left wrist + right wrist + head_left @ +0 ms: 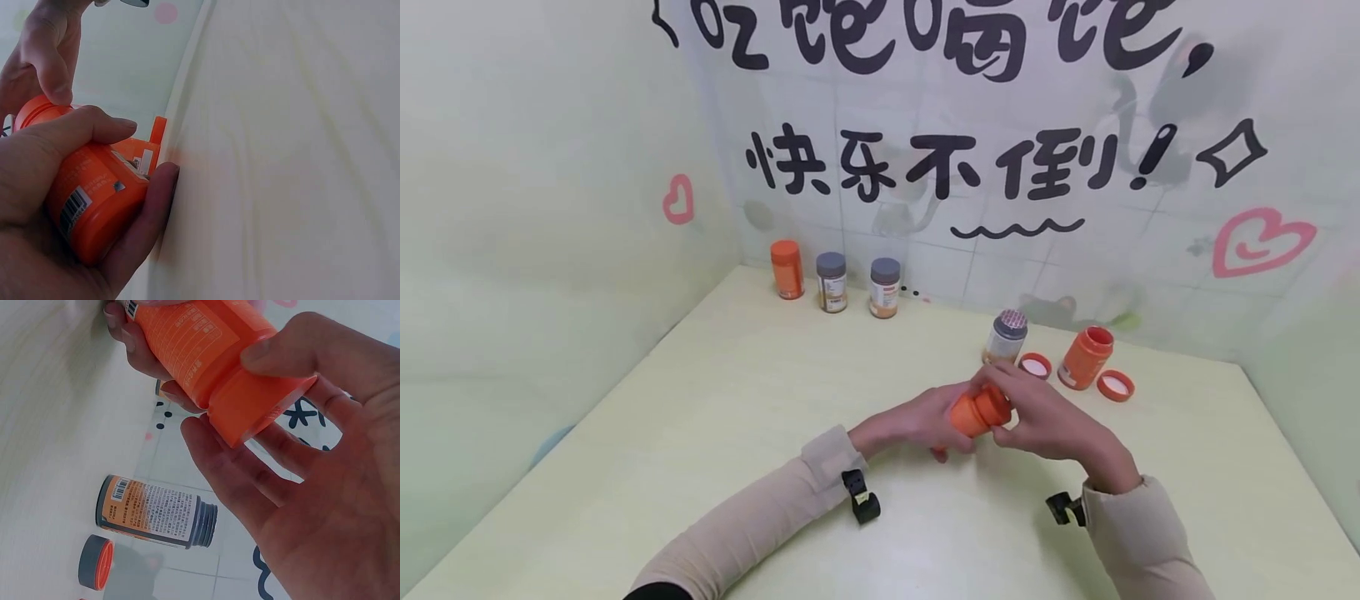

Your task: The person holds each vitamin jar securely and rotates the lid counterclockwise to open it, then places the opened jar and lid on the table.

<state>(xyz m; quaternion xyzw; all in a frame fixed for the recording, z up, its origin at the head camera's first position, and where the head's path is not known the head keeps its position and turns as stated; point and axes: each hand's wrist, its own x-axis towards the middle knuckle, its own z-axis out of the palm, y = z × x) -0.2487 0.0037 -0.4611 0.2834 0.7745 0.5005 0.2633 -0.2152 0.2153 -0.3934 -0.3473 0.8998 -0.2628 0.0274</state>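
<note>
White walls point(550, 167) with dark lettering point(940, 162) rise around me, and below them spreads the pale table point(700, 400). Across it reach my beige sleeves point(760, 517), each with a black clip at the cuff.

Both hands are busy with one thing. My left hand point(934, 414) wraps the body of the orange bottle point(972, 416); my right hand point(1041, 417) grasps its cap point(262, 403), thumb on one side and fingers curved round the other. The bottle is tilted between them, over the middle of the table, cap end toward my right; I can't tell whether my lower fingers brush the tabletop.

I judge it light and stiff, hard plastic that won't dent or break easily, though the smooth body could slip in a loose palm. Best to hold it low and full round the body, and take the cap by its rim, near the edge.

Along the back stand a capped orange jar point(787, 271) and two grey-lidded jars point(832, 283), farther left. Nearer my right hand are a lidless grey jar point(1004, 340) and a lidless red-orange jar point(1084, 358).

Smallest are two loose lids point(1116, 385), lying beside those last two.
</note>
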